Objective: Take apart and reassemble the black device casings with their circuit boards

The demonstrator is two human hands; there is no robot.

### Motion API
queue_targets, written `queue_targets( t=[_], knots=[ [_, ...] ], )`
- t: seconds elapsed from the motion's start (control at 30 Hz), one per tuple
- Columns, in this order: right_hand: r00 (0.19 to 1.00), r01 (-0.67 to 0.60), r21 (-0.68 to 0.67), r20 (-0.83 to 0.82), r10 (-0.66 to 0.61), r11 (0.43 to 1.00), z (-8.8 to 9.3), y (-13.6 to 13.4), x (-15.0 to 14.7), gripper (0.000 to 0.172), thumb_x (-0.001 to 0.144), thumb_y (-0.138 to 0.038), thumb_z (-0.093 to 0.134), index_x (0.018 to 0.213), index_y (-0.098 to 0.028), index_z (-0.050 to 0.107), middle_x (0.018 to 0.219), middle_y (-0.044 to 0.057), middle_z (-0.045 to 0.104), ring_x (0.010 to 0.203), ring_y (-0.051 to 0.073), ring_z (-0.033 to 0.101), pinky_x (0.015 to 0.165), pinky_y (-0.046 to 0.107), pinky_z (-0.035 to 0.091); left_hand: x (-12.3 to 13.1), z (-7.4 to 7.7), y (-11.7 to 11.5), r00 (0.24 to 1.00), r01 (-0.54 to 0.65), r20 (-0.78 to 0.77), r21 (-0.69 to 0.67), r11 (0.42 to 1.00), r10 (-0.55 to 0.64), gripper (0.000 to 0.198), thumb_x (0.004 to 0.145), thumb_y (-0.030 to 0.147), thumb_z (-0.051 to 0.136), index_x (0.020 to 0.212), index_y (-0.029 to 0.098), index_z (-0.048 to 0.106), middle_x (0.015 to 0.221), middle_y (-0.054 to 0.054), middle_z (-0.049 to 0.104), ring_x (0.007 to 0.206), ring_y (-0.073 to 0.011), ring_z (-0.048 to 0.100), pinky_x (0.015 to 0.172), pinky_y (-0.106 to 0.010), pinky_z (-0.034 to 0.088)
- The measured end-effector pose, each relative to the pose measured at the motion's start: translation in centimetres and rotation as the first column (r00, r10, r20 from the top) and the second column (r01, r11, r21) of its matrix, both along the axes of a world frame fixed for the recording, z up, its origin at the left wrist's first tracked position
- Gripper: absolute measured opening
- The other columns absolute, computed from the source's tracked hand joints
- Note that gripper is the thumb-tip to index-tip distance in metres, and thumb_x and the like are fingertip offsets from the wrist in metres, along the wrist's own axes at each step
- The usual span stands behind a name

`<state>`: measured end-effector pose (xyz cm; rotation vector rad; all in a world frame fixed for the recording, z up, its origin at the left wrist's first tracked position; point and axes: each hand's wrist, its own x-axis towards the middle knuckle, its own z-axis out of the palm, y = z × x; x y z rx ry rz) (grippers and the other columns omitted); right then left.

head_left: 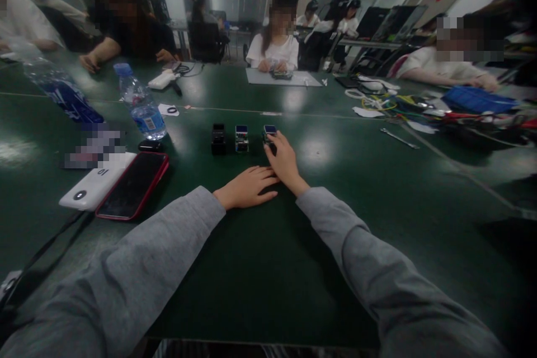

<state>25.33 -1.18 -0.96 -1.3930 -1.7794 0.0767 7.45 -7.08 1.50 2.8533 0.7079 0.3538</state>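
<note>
Three small electronic modules stand in a row on the dark green table [235, 268]: a black one [218, 139], a middle one with a blue top [241, 139], and a right one [268, 131]. My right hand [284, 161] reaches forward, and its fingers close around the right module. My left hand [248, 185] lies flat on the table just behind it, fingers stretched out, holding nothing. Both arms wear grey sleeves.
At the left lie a red-cased phone [134, 184], a white power bank [94, 184] and a water bottle [140, 102]. A wrench [398, 138] and a heap of cables and tools [419, 106] sit at the right. Several people are seated along the far side.
</note>
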Motion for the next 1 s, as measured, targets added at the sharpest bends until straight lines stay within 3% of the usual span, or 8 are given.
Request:
queue_targets(
  t=[0.1, 0.27, 0.43, 0.57, 0.7, 0.8, 1.0],
  knots=[
    [0.991, 0.025, 0.013, -0.130, -0.023, 1.000, -0.2, 0.5, 0.4, 0.040, 0.096, -0.028, 0.045, 0.131, -0.016, 0.062, 0.142, 0.015, 0.056, 0.136, 0.027, 0.050, 0.115, 0.049, 0.040, -0.1, -0.1, 0.0, 1.000, 0.000, -0.001, -0.004, 1.000, 0.000, 0.053, 0.105, 0.049, 0.042, 0.148, 0.019, 0.049, 0.157, -0.009, 0.046, 0.146, -0.0243, 0.040, 0.122, -0.044, 0.028],
    [0.944, 0.061, -0.110, -0.317, -0.094, 0.992, -0.9, 1.6, 1.2, 0.040, 0.097, -0.031, 0.040, 0.131, -0.020, 0.058, 0.121, 0.011, 0.069, 0.110, 0.025, 0.066, 0.103, 0.047, 0.049, -0.1, -0.2, 0.0, 1.000, -0.005, -0.009, -0.002, 1.000, 0.005, 0.054, 0.105, 0.050, 0.041, 0.150, 0.021, 0.046, 0.160, -0.008, 0.041, 0.149, -0.0243, 0.036, 0.123, -0.044, 0.025],
    [0.942, 0.079, -0.105, -0.318, -0.109, 0.991, -1.3, 2.0, 1.3, 0.039, 0.097, -0.034, 0.040, 0.125, -0.016, 0.060, 0.124, 0.014, 0.067, 0.116, 0.026, 0.063, 0.107, 0.047, 0.046, -0.1, -0.2, 0.1, 1.000, -0.009, -0.015, 0.000, 1.000, 0.009, 0.054, 0.105, 0.050, 0.041, 0.150, 0.020, 0.046, 0.160, -0.009, 0.041, 0.149, -0.0246, 0.036, 0.123, -0.045, 0.025],
    [0.968, 0.064, -0.020, -0.244, -0.067, 0.998, -0.9, 1.7, 1.1, 0.053, 0.091, -0.045, 0.060, 0.133, -0.013, 0.058, 0.131, 0.019, 0.060, 0.126, 0.029, 0.056, 0.112, 0.048, 0.042, 0.0, -0.3, 0.1, 1.000, -0.003, -0.010, 0.007, 1.000, 0.003, 0.054, 0.105, 0.050, 0.041, 0.150, 0.020, 0.047, 0.159, -0.009, 0.042, 0.148, -0.0238, 0.038, 0.123, -0.043, 0.026],
    [0.984, 0.042, 0.001, -0.173, -0.042, 0.999, -0.7, 1.3, 1.1, 0.047, 0.082, -0.033, 0.068, 0.126, -0.016, 0.065, 0.128, 0.016, 0.062, 0.123, 0.029, 0.057, 0.111, 0.047, 0.044, 0.0, -0.2, 0.0, 1.000, 0.001, -0.008, 0.022, 1.000, -0.001, 0.053, 0.105, 0.050, 0.042, 0.149, 0.019, 0.048, 0.158, -0.009, 0.044, 0.148, -0.0237, 0.038, 0.123, -0.043, 0.026],
    [0.971, 0.072, -0.002, -0.230, -0.070, 0.997, -0.7, 1.4, 1.1, 0.040, 0.082, -0.030, 0.064, 0.120, -0.017, 0.068, 0.123, 0.014, 0.066, 0.117, 0.028, 0.061, 0.108, 0.047, 0.046, 0.0, -0.2, 0.0, 1.000, 0.006, -0.009, 0.022, 1.000, -0.006, 0.054, 0.105, 0.049, 0.042, 0.149, 0.019, 0.048, 0.159, -0.009, 0.043, 0.148, -0.0239, 0.037, 0.123, -0.043, 0.026],
    [0.889, 0.049, -0.056, -0.452, -0.069, 0.997, -1.4, 2.1, 1.3, 0.053, 0.085, -0.035, 0.057, 0.135, -0.016, 0.056, 0.115, 0.012, 0.069, 0.106, 0.025, 0.066, 0.100, 0.043, 0.052, -0.1, 0.1, -0.1, 1.000, -0.005, -0.014, 0.001, 1.000, 0.005, 0.054, 0.105, 0.048, 0.043, 0.149, 0.018, 0.047, 0.160, -0.009, 0.041, 0.148, -0.0251, 0.037, 0.123, -0.044, 0.026]
  ],
)
